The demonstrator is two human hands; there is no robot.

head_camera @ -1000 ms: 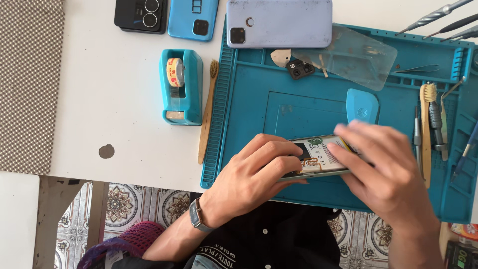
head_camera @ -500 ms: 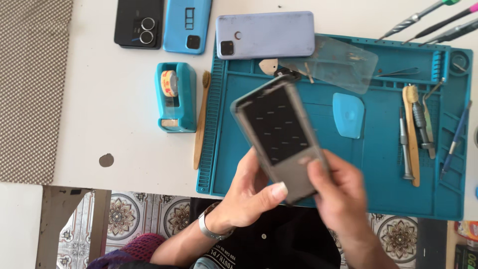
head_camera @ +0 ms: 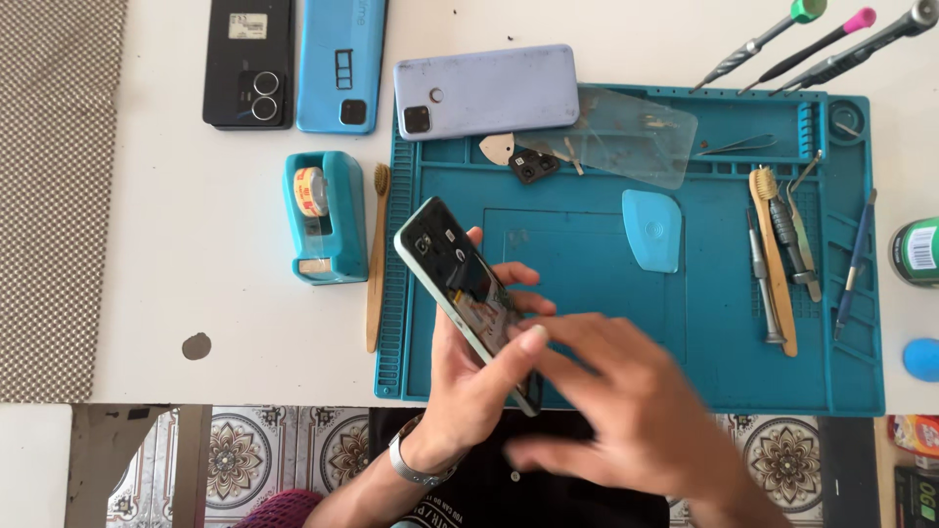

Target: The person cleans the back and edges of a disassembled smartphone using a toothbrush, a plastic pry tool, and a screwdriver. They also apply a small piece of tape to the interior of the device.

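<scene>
The person's left hand (head_camera: 469, 386) holds an opened phone (head_camera: 468, 293) tilted up above the near edge of the blue work mat (head_camera: 587, 254), its fingers wrapped around the phone's back and lower end, with fingertips showing past its right edge. The open side faces up, showing dark inner parts and a pale green rim. The right hand (head_camera: 626, 411) is blurred just beside the phone's lower end, one fingertip touching or almost touching it; its fingers look loosely spread and hold nothing that I can see.

On the mat behind the phone lie a light blue plastic pick (head_camera: 652, 230), a clear plastic sheet (head_camera: 636, 137), a small dark camera piece (head_camera: 533, 164) and a pale triangular pick (head_camera: 499, 149). A lilac phone (head_camera: 486, 92) lies face down across the mat's far left corner. Along the mat's right side rest a bamboo brush (head_camera: 773, 259), metal tools and a blue pen-like tool (head_camera: 854, 264).

On the white counter (head_camera: 196, 244) to the left stand a teal tape dispenser (head_camera: 325, 215) and a second bamboo brush (head_camera: 375, 256), with a black phone (head_camera: 247, 62) and a blue phone (head_camera: 342, 64) further back. Screwdrivers (head_camera: 782, 49) with coloured caps lie at the far right corner.
</scene>
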